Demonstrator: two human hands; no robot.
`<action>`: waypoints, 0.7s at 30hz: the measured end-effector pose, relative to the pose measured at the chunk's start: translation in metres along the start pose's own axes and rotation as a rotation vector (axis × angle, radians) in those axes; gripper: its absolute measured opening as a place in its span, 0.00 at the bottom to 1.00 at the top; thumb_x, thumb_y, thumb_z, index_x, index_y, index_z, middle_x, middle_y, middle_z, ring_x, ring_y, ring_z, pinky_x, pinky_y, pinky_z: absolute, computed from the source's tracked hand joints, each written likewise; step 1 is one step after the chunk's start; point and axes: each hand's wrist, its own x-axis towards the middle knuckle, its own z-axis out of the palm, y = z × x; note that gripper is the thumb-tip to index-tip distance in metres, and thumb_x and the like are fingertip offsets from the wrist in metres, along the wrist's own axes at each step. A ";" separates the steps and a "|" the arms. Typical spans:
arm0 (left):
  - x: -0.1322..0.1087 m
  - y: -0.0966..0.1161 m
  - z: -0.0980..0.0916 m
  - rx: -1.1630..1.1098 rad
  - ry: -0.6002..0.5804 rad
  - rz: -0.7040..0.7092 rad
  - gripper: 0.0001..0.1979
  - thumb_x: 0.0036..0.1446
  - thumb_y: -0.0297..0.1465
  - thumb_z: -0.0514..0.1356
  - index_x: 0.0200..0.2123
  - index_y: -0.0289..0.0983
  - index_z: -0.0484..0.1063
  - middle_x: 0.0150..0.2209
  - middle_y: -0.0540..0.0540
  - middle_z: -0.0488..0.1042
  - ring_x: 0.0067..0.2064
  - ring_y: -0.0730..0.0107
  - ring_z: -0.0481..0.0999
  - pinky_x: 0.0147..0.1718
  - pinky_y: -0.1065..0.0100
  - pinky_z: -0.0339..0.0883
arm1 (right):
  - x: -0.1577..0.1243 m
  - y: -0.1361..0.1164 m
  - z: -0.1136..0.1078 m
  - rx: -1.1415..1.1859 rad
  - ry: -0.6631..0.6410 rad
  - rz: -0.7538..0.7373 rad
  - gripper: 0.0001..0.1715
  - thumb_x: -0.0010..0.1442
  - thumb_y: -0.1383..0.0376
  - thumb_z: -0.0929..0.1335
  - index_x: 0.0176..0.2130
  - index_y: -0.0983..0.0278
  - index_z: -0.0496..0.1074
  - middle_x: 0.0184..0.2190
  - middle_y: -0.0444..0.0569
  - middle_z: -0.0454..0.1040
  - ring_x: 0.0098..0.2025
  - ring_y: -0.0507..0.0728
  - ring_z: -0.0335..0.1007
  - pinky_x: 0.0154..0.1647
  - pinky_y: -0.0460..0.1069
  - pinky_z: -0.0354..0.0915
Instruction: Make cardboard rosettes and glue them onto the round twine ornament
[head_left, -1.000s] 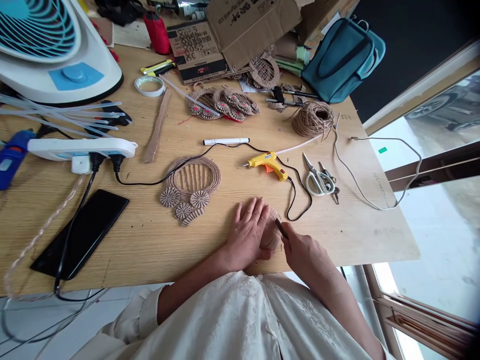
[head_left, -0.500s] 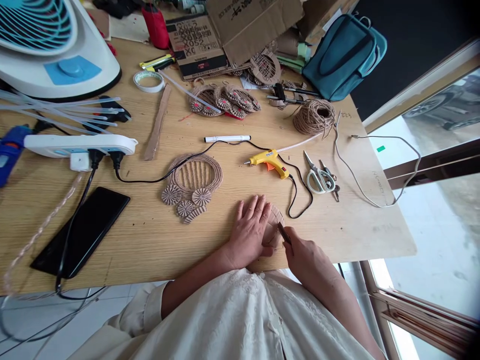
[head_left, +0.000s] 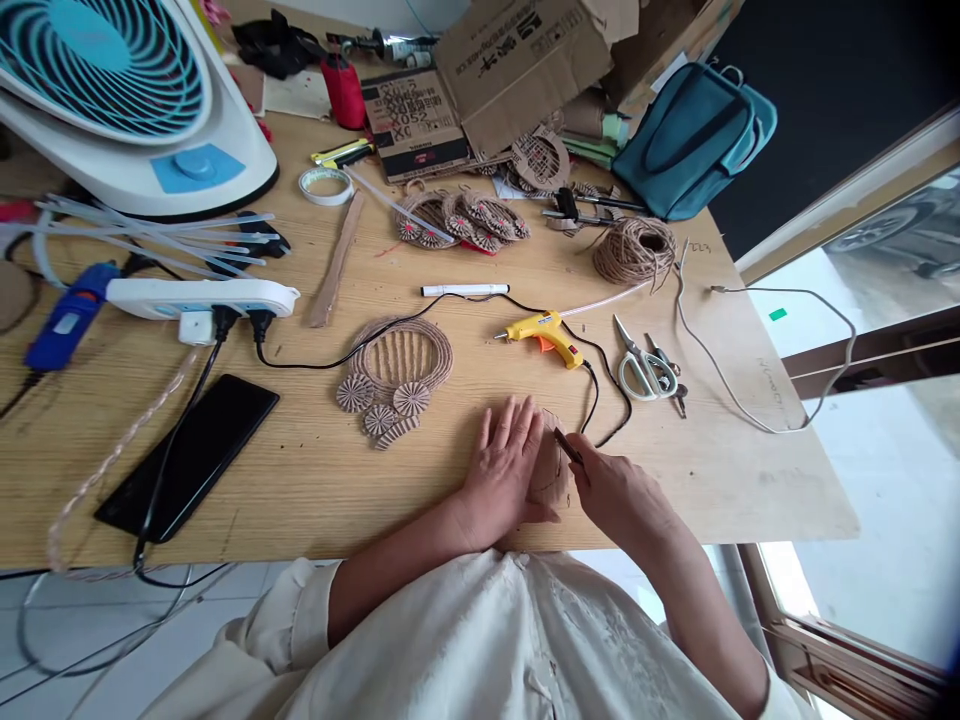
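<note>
Near the front edge of the table, a rounded piece of brown cardboard [head_left: 551,478] lies partly under my left hand [head_left: 504,470]. That hand is pressed flat on it, fingers stretched out and the thumb to the right. My right hand [head_left: 619,500] is closed around a slim dark craft knife [head_left: 569,447], whose tip meets the cardboard's upper right part. Cut lines show along the piece's edge; its left side is hidden. To the left rests a cardboard ring ornament [head_left: 401,360] with pleated rosettes. A yellow glue gun [head_left: 546,335] lies beyond my hands.
Scissors [head_left: 646,372] and keys lie right of the glue gun's black cord. A white marker [head_left: 465,291], a twine ball [head_left: 634,252] and finished ornaments [head_left: 465,218] sit farther back. On the left are a phone [head_left: 191,455], a power strip [head_left: 202,297] and a fan [head_left: 202,165].
The knife tip has shifted slightly along the cardboard, and its blade lies at a slightly different angle. My left hand still presses the piece. The whole view has tilted and shifted a little.
</note>
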 end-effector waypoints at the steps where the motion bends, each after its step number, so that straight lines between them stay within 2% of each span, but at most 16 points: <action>1: 0.001 -0.001 0.002 -0.009 0.001 0.033 0.59 0.49 0.58 0.64 0.72 0.29 0.46 0.74 0.34 0.40 0.74 0.41 0.40 0.69 0.41 0.40 | 0.001 -0.001 0.000 -0.021 0.006 0.000 0.24 0.70 0.66 0.57 0.62 0.55 0.62 0.38 0.53 0.81 0.38 0.64 0.79 0.29 0.49 0.52; 6: 0.005 -0.004 0.007 -0.042 0.005 0.042 0.57 0.50 0.56 0.63 0.72 0.29 0.45 0.74 0.34 0.40 0.74 0.43 0.39 0.70 0.41 0.38 | -0.003 -0.003 0.002 -0.089 0.012 0.025 0.26 0.69 0.67 0.58 0.64 0.54 0.62 0.39 0.54 0.82 0.38 0.64 0.80 0.29 0.49 0.56; 14: 0.004 -0.003 0.004 -0.050 -0.021 0.035 0.57 0.52 0.55 0.62 0.72 0.29 0.44 0.75 0.36 0.39 0.74 0.46 0.39 0.70 0.42 0.37 | -0.007 -0.002 0.010 -0.105 0.009 0.050 0.27 0.70 0.64 0.58 0.66 0.56 0.60 0.39 0.57 0.81 0.37 0.64 0.80 0.28 0.49 0.59; 21: 0.004 -0.004 0.012 -0.048 0.024 0.044 0.56 0.52 0.55 0.62 0.73 0.29 0.43 0.75 0.36 0.40 0.74 0.47 0.39 0.70 0.42 0.37 | -0.015 -0.007 0.015 -0.080 -0.005 0.096 0.28 0.71 0.64 0.56 0.68 0.58 0.57 0.40 0.58 0.81 0.38 0.64 0.80 0.29 0.49 0.59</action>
